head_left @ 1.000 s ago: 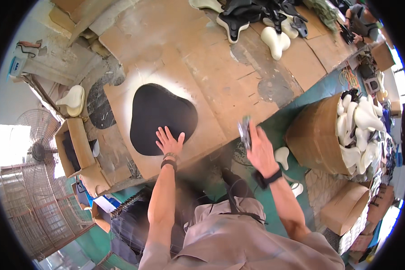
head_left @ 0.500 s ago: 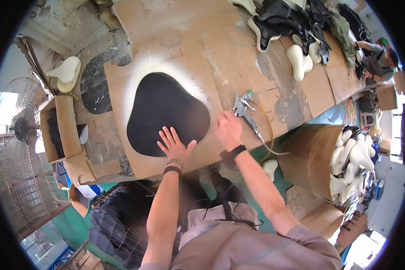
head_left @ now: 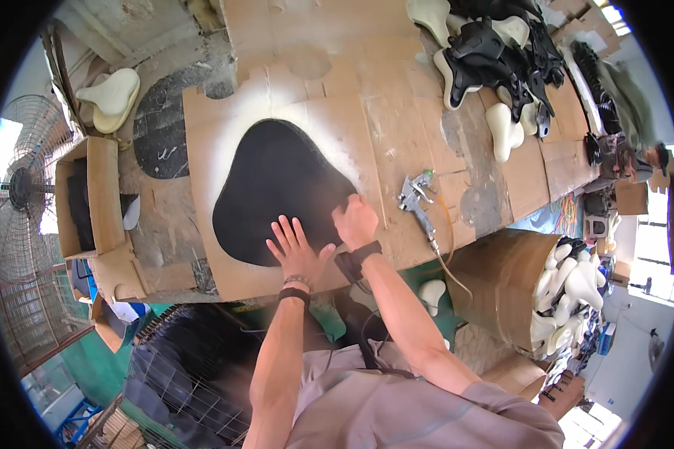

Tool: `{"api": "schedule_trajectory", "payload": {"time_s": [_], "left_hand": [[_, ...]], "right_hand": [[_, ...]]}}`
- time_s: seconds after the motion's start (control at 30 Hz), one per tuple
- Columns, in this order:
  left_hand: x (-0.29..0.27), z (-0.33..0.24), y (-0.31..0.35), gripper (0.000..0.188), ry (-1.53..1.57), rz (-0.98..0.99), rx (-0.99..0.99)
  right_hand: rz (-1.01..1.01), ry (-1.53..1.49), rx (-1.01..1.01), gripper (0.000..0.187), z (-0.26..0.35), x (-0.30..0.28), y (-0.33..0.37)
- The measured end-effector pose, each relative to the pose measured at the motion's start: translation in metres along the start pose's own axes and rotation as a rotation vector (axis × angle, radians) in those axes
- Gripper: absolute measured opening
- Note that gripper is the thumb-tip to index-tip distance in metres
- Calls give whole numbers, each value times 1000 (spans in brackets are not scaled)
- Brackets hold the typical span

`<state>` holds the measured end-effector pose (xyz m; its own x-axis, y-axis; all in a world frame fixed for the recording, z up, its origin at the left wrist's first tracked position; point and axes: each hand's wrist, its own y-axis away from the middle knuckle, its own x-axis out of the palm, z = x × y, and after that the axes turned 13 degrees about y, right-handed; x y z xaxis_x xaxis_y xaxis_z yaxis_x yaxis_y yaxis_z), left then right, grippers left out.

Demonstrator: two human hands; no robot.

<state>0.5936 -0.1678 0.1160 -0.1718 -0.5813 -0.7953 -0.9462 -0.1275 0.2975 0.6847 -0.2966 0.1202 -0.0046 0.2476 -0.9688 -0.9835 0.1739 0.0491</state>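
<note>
A black saddle-shaped sheet (head_left: 277,179), perhaps a bicycle seat cover, lies flat on cardboard with a whitish sprayed border around its upper part. My left hand (head_left: 299,251) rests open on its lower edge, fingers spread. At the sheet's right edge my right hand (head_left: 356,221) is closed, with curled fingers at the rim; the fingertips are partly hidden. A silver spray gun (head_left: 419,206) with a hose lies to the right of that hand, untouched.
Black and cream bicycle saddles (head_left: 494,60) pile up at the far right. A large cardboard barrel (head_left: 494,280) of cream saddles stands right of the table. On the left are an open carton (head_left: 112,198), two cream saddles (head_left: 112,97) and a caged fan (head_left: 26,187).
My right hand has moved left from beside the spray gun to the sheet's right edge. My left hand stays spread on the sheet. The head view has shifted slightly.
</note>
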Motion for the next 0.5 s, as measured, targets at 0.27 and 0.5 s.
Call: {"api": "schedule_trajectory", "payload": {"time_s": [0.27, 0.5], "left_hand": [[5, -12, 2, 111, 37, -32, -8], [7, -16, 4, 111, 56, -23, -7]], "right_hand": [[93, -245, 101, 34, -21, 12, -11], [152, -307, 166, 39, -27, 2, -16]]}}
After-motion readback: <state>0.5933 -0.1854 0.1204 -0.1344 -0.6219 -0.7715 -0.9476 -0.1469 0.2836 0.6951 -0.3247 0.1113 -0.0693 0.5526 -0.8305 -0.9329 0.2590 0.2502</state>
